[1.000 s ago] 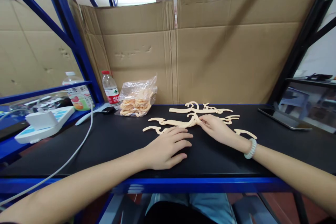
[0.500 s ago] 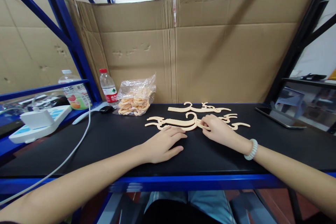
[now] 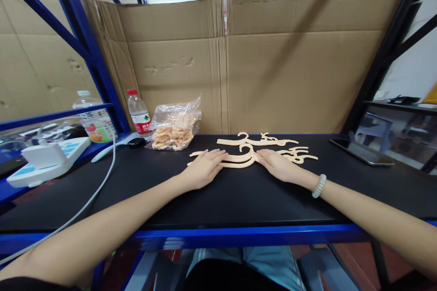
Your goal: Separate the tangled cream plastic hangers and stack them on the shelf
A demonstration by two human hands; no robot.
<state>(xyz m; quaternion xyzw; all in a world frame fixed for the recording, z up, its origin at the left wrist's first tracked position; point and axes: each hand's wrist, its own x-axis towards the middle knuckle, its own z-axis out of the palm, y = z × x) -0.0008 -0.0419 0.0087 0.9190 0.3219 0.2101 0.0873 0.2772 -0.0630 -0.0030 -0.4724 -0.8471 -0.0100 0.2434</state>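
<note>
Cream-coloured hangers [image 3: 239,164] lie close together on the black table, their hook pointing away from me. My left hand [image 3: 204,168] rests flat over their left arms, its fingers stretched out. On the right side, my right hand [image 3: 278,165] lies over the parts just right of the hook, palm down with the fingers extended and its fingertips near the centre joint. Curly end pieces [image 3: 300,158] stick out beyond it. Another cream hanger [image 3: 232,142] lies behind, touched by neither hand.
A clear bag of cream pieces [image 3: 174,134] and a red-capped bottle [image 3: 139,113] stand at the back left. Farther left are a brush [image 3: 109,148], a power strip [image 3: 73,150] and a white cable [image 3: 109,173]. A phone [image 3: 358,151] lies at the right; cardboard [image 3: 290,63] stands behind.
My left hand has moved left and away from me along the hangers. My right hand has flattened, its fingers no longer curled. The right-hand end pieces have shifted closer together.
</note>
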